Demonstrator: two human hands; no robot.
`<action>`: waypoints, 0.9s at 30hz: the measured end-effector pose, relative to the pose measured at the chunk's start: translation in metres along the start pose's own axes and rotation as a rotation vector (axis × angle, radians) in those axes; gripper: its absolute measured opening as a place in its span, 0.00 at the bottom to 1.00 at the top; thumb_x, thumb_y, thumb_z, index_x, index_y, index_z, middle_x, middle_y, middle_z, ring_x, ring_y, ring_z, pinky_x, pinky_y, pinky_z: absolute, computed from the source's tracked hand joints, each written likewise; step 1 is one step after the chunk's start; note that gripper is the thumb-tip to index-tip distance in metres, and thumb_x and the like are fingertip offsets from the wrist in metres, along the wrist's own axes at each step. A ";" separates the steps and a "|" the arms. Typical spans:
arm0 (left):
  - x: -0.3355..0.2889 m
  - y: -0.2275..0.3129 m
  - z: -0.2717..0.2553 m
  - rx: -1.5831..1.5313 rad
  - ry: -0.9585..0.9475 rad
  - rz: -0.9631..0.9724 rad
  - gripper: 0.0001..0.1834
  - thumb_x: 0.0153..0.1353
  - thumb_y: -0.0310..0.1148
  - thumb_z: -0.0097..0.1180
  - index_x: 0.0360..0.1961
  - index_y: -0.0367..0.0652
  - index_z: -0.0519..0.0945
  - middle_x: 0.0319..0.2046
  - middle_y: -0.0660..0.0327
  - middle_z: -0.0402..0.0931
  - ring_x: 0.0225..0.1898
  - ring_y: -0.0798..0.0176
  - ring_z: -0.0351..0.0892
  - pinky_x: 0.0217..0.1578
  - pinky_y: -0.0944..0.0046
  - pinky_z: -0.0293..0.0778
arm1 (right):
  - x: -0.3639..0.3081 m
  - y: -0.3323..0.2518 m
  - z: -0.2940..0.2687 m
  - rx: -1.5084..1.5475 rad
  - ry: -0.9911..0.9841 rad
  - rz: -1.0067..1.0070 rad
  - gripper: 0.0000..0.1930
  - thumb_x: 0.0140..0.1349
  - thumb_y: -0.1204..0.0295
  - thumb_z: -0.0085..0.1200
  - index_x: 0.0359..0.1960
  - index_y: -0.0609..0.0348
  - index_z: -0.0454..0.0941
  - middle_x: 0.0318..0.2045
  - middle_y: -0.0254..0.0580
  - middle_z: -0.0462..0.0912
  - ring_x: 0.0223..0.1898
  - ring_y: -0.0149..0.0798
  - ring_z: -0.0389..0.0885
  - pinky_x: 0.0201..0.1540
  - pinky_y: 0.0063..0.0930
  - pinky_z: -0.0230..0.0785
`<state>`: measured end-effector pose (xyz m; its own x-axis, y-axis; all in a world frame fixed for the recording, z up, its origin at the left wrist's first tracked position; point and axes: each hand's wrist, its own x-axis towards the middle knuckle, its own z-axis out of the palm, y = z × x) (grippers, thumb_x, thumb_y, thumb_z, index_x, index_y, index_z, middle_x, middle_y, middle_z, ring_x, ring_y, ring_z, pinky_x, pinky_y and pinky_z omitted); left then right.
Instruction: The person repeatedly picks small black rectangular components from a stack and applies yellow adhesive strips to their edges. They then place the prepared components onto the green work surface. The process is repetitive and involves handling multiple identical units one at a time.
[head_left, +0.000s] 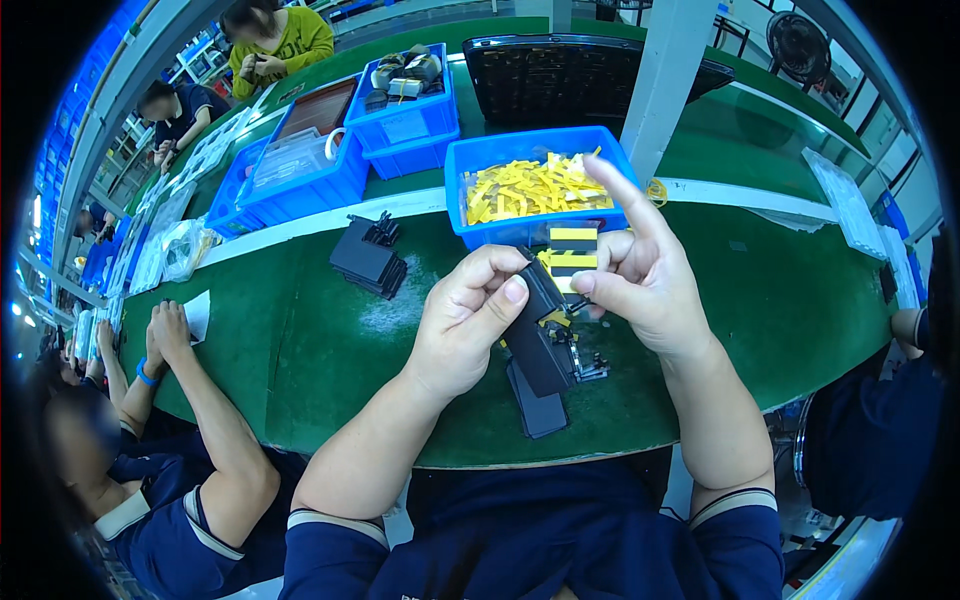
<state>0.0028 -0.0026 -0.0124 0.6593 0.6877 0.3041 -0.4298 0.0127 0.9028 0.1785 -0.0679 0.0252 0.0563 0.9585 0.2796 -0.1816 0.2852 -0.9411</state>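
My left hand (450, 335) is closed, thumb on top, around a thin black rectangular piece (538, 345) that looks like a flat battery cell. Between thumb and fingers of my right hand (660, 290) is a small yellow-and-black striped sheet (573, 238), held beside the upper end of the black piece; the index finger points up. Whether the sheet touches the piece I cannot tell. More flat black pieces (541, 415) lie on the table below, with small connector-like ends (592, 368) near them. To the left sits a stack of similar black pieces (368, 258).
Beyond my hands stands a blue bin (455, 195) of yellow strips (525, 188). Further blue bins (405, 128) hold packs and trays. A grey post (655, 90) rises behind, near a large black tray (550, 80). A co-worker's hands (168, 328) rest at the left.
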 end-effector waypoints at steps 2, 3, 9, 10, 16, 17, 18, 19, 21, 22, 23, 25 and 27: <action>0.000 0.002 0.001 0.033 -0.021 0.011 0.10 0.64 0.31 0.49 0.43 0.37 0.70 0.35 0.63 0.74 0.36 0.75 0.71 0.40 0.73 0.68 | 0.000 -0.002 0.000 -0.053 -0.051 -0.040 0.37 0.52 0.82 0.55 0.65 0.59 0.54 0.19 0.28 0.71 0.21 0.20 0.68 0.25 0.13 0.62; 0.000 0.003 0.004 0.058 -0.021 0.024 0.10 0.64 0.30 0.49 0.43 0.37 0.70 0.35 0.63 0.74 0.36 0.75 0.71 0.39 0.74 0.67 | -0.001 -0.002 0.000 -0.052 -0.057 -0.016 0.31 0.52 0.82 0.56 0.61 0.60 0.62 0.20 0.28 0.72 0.21 0.19 0.67 0.25 0.14 0.62; -0.001 0.007 0.008 0.210 -0.019 0.066 0.10 0.64 0.30 0.49 0.43 0.37 0.69 0.34 0.62 0.74 0.36 0.74 0.72 0.39 0.73 0.68 | -0.001 0.012 -0.012 -0.012 -0.086 0.041 0.07 0.55 0.78 0.58 0.35 0.63 0.81 0.27 0.33 0.80 0.25 0.21 0.73 0.28 0.14 0.66; -0.001 0.007 0.008 0.242 -0.017 0.068 0.10 0.64 0.30 0.49 0.43 0.37 0.68 0.34 0.61 0.74 0.36 0.74 0.72 0.40 0.73 0.68 | -0.001 0.013 -0.013 0.015 -0.090 0.051 0.06 0.55 0.77 0.59 0.34 0.63 0.82 0.27 0.34 0.80 0.26 0.21 0.74 0.29 0.14 0.66; 0.000 0.006 0.005 0.133 -0.048 0.035 0.10 0.63 0.31 0.50 0.43 0.37 0.68 0.35 0.61 0.74 0.37 0.74 0.72 0.40 0.73 0.68 | 0.000 0.013 -0.012 0.071 -0.114 0.157 0.05 0.54 0.74 0.60 0.31 0.63 0.81 0.25 0.33 0.80 0.25 0.22 0.74 0.29 0.14 0.66; 0.001 0.005 0.004 0.124 -0.053 0.026 0.11 0.63 0.31 0.50 0.43 0.37 0.68 0.35 0.61 0.75 0.37 0.73 0.72 0.40 0.72 0.68 | 0.000 0.013 -0.012 0.077 -0.114 0.169 0.05 0.54 0.74 0.60 0.31 0.63 0.81 0.24 0.33 0.79 0.25 0.22 0.74 0.29 0.14 0.66; 0.001 0.004 0.003 0.116 -0.056 0.017 0.11 0.63 0.31 0.50 0.44 0.37 0.68 0.35 0.61 0.75 0.37 0.73 0.72 0.40 0.72 0.68 | 0.000 0.014 -0.013 0.069 -0.121 0.175 0.05 0.55 0.74 0.60 0.30 0.63 0.81 0.24 0.33 0.79 0.25 0.21 0.74 0.28 0.14 0.66; 0.001 0.003 0.002 0.108 -0.060 0.009 0.12 0.63 0.31 0.50 0.44 0.38 0.67 0.35 0.61 0.75 0.37 0.73 0.73 0.40 0.72 0.68 | 0.000 0.015 -0.014 0.060 -0.127 0.182 0.05 0.55 0.74 0.60 0.30 0.63 0.81 0.24 0.32 0.79 0.25 0.21 0.74 0.28 0.14 0.66; 0.003 0.001 0.001 -0.031 -0.067 -0.036 0.12 0.63 0.31 0.50 0.45 0.38 0.67 0.34 0.62 0.75 0.37 0.73 0.73 0.40 0.72 0.67 | 0.001 0.017 -0.013 0.013 -0.105 0.183 0.05 0.55 0.75 0.59 0.30 0.64 0.81 0.25 0.33 0.79 0.24 0.22 0.74 0.28 0.15 0.66; 0.004 0.000 0.001 -0.100 -0.071 -0.058 0.13 0.63 0.31 0.51 0.46 0.38 0.67 0.34 0.62 0.75 0.37 0.73 0.73 0.41 0.72 0.67 | 0.001 0.018 -0.011 -0.027 -0.077 0.177 0.06 0.54 0.75 0.59 0.31 0.65 0.81 0.25 0.33 0.79 0.24 0.22 0.74 0.27 0.16 0.66; 0.004 0.002 0.000 -0.142 -0.070 -0.078 0.14 0.62 0.32 0.52 0.46 0.39 0.66 0.34 0.62 0.74 0.34 0.72 0.73 0.37 0.72 0.68 | 0.002 0.019 -0.009 -0.066 -0.050 0.172 0.06 0.54 0.75 0.59 0.31 0.66 0.80 0.25 0.34 0.80 0.24 0.23 0.74 0.27 0.17 0.67; 0.007 0.009 -0.004 -0.220 -0.071 -0.121 0.17 0.60 0.35 0.55 0.46 0.41 0.66 0.33 0.62 0.73 0.30 0.71 0.73 0.31 0.72 0.70 | 0.006 0.026 -0.008 -0.521 -0.005 -0.003 0.08 0.53 0.76 0.59 0.33 0.69 0.79 0.24 0.37 0.79 0.23 0.26 0.75 0.27 0.20 0.67; 0.013 0.010 -0.017 -0.051 0.130 -0.058 0.18 0.60 0.36 0.55 0.46 0.40 0.67 0.28 0.63 0.72 0.27 0.71 0.72 0.26 0.72 0.70 | 0.006 0.027 -0.007 -0.810 -0.010 -0.029 0.18 0.51 0.77 0.58 0.44 0.70 0.74 0.22 0.42 0.77 0.23 0.33 0.75 0.29 0.26 0.68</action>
<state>-0.0029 0.0188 -0.0046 0.5994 0.7732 0.2072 -0.4263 0.0893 0.9002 0.1805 -0.0545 0.0003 0.0402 0.9517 0.3044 0.5876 0.2238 -0.7775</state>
